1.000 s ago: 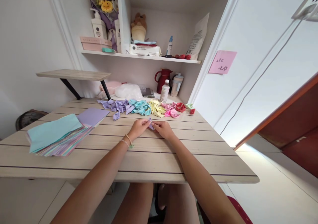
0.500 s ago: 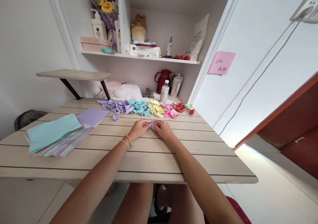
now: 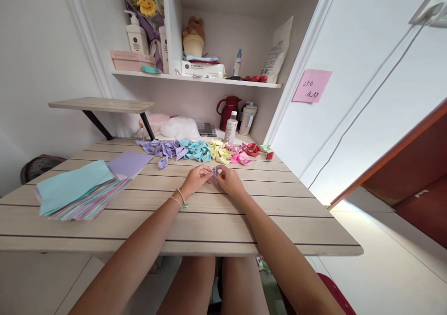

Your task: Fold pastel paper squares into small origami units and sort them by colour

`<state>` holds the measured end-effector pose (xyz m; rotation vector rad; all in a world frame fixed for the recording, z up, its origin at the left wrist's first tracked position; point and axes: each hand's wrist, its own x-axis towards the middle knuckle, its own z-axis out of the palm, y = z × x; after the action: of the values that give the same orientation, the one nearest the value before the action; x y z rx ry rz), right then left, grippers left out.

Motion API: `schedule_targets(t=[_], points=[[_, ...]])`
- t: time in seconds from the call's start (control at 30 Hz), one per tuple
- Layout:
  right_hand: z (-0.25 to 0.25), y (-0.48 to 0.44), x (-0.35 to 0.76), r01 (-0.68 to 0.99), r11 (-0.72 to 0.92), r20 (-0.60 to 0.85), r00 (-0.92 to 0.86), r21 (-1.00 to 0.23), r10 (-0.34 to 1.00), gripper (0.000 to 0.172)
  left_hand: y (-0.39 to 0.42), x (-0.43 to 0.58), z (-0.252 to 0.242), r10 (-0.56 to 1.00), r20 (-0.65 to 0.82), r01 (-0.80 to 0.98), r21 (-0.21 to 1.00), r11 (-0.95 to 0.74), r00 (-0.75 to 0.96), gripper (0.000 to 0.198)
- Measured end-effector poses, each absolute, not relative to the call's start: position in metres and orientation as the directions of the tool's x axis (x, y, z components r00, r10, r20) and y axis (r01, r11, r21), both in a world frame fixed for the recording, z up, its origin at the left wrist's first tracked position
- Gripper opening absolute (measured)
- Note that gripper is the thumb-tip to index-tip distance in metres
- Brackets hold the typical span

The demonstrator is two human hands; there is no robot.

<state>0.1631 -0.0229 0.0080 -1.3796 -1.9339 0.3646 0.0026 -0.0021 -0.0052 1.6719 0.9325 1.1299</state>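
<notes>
Between my two hands is a small folded piece of purple paper (image 3: 215, 171), held just above the front middle of the table. My left hand (image 3: 197, 179) pinches it from the left, and my right hand (image 3: 228, 180) grips it from the right. Fingers cover much of the paper. Beyond my hands lies a row of folded paper pieces: purple ones (image 3: 169, 148), blue ones (image 3: 197, 150), yellow ones (image 3: 220, 152), pink ones (image 3: 240, 156), red ones (image 3: 253, 150) and a pale green one (image 3: 266, 147). One purple piece (image 3: 163, 162) sits nearer me.
A fanned stack of coloured paper sheets (image 3: 75, 184) lies on the left of the wooden table (image 3: 195, 226), below a small raised shelf (image 3: 101, 104). A bottle (image 3: 231, 127), a red jug (image 3: 228, 113) and a tumbler (image 3: 247, 118) stand at the back.
The purple paper has turned between my fingers and now shows a narrower side. My hands stay in nearly the same place; my legs have shifted under the table.
</notes>
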Motion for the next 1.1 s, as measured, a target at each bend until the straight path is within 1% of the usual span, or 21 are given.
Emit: schedule_targets(t=[0.17, 0.3, 0.4, 0.47, 0.53, 0.57, 0.63, 0.7, 0.8, 0.9, 1.0, 1.1], points=[[0.009, -0.024, 0.163, 0.781, 0.317, 0.349, -0.136, -0.538, 0.927, 0.025, -0.005, 0.005, -0.004, 0.884, 0.313, 0.144, 0.914, -0.380, 0.347, 0.024], [0.011, -0.027, 0.162, 0.820, 0.294, 0.342, -0.129, -0.491, 0.931, 0.025, -0.009, 0.007, 0.000, 0.867, 0.335, 0.182, 0.889, -0.421, 0.369, 0.026], [0.012, -0.028, 0.161, 0.825, 0.288, 0.339, -0.126, -0.485, 0.932, 0.025, -0.011, 0.008, 0.001, 0.867, 0.336, 0.196, 0.884, -0.425, 0.368, 0.025], [0.012, -0.027, 0.161, 0.807, 0.295, 0.339, -0.126, -0.512, 0.932, 0.023, -0.011, 0.008, 0.000, 0.873, 0.333, 0.213, 0.880, -0.424, 0.357, 0.023], [0.010, -0.025, 0.162, 0.746, 0.303, 0.337, -0.112, -0.593, 0.935, 0.022, -0.009, 0.007, -0.002, 0.883, 0.349, 0.250, 0.867, -0.431, 0.313, 0.019], [0.009, -0.024, 0.162, 0.688, 0.300, 0.329, -0.095, -0.661, 0.940, 0.022, -0.008, 0.007, -0.002, 0.889, 0.361, 0.260, 0.863, -0.432, 0.280, 0.018], [0.007, -0.021, 0.163, 0.493, 0.277, 0.288, -0.056, -0.824, 0.956, 0.023, -0.006, 0.006, -0.002, 0.900, 0.369, 0.220, 0.881, -0.418, 0.232, 0.021], [0.006, -0.018, 0.165, 0.295, 0.246, 0.245, -0.041, -0.923, 0.969, 0.025, -0.005, 0.006, 0.000, 0.910, 0.341, 0.104, 0.922, -0.373, 0.237, 0.025], [0.006, -0.016, 0.165, 0.110, 0.219, 0.213, -0.062, -0.969, 0.975, 0.027, -0.004, 0.005, 0.004, 0.927, 0.281, -0.029, 0.959, -0.282, 0.248, 0.026], [0.007, -0.017, 0.165, -0.002, 0.187, 0.187, -0.079, -0.982, 0.979, 0.027, -0.003, 0.004, 0.005, 0.949, 0.224, -0.048, 0.975, -0.219, 0.223, 0.028], [0.008, -0.019, 0.164, -0.018, 0.205, 0.205, -0.101, -0.979, 0.973, 0.032, -0.002, 0.003, 0.003, 0.948, 0.234, -0.080, 0.972, -0.222, 0.214, 0.031], [0.007, -0.019, 0.165, 0.008, 0.241, 0.239, -0.102, -0.970, 0.966, 0.044, 0.001, 0.001, 0.000, 0.941, 0.290, -0.090, 0.956, -0.278, 0.172, 0.033]])
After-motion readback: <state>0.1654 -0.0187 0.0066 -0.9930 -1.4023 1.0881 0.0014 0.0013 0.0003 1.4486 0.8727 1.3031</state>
